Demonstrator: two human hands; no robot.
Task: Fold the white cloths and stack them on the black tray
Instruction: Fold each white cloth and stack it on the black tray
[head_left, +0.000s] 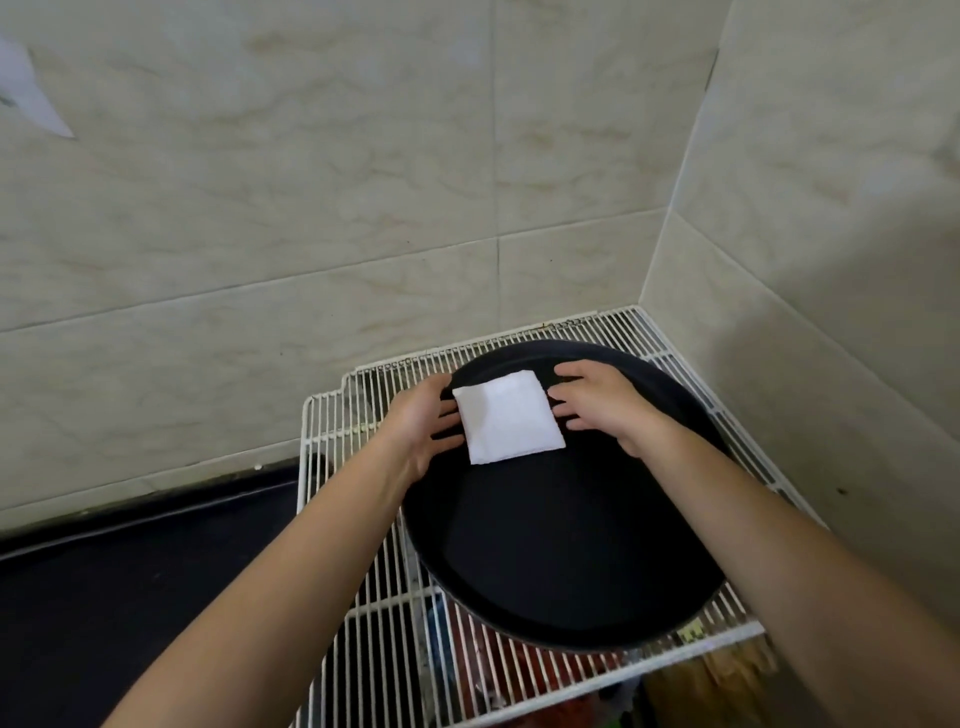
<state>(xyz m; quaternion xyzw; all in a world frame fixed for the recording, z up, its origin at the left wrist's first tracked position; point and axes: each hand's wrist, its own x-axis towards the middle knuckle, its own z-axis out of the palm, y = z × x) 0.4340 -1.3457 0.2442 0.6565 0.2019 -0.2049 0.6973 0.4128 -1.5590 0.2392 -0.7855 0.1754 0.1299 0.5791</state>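
A folded white cloth, a small square, lies flat in the far part of the round black tray. My left hand is at the cloth's left edge with its fingers spread and the fingertips touching that edge. My right hand is at the right edge, fingers apart, tips against the cloth. Neither hand grips it. No other cloth is in view.
The tray rests on a white wire rack pushed into a corner of tiled walls. Colourful items show through the wires below at the front. A dark floor lies to the left of the rack.
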